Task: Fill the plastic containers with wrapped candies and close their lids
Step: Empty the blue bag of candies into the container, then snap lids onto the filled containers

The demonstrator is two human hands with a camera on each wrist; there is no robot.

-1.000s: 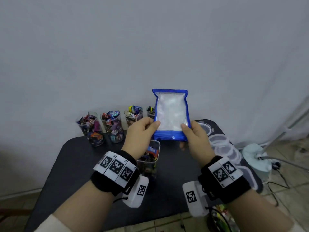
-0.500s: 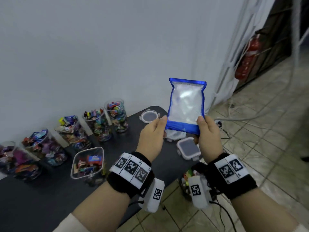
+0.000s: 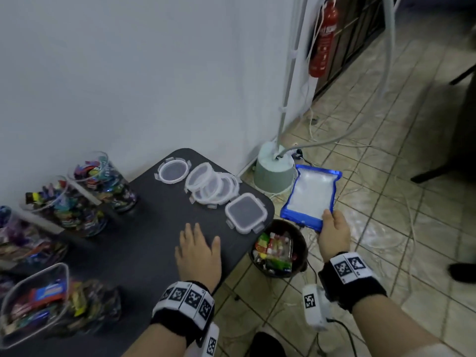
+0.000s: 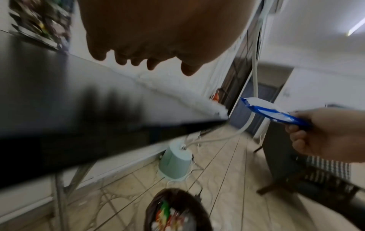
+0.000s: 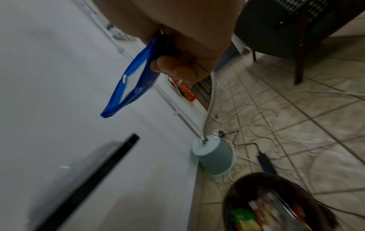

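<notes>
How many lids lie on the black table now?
5, perhaps more hidden in the pile: one round lid alone near the wall, three overlapping round lids beside it, and one square lid at the table corner.

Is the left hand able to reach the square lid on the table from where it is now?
Probably yes. The left hand is open over the table, and only bare tabletop lies between it and the square lid. The right hand holds the blue bag off to the side.
</notes>
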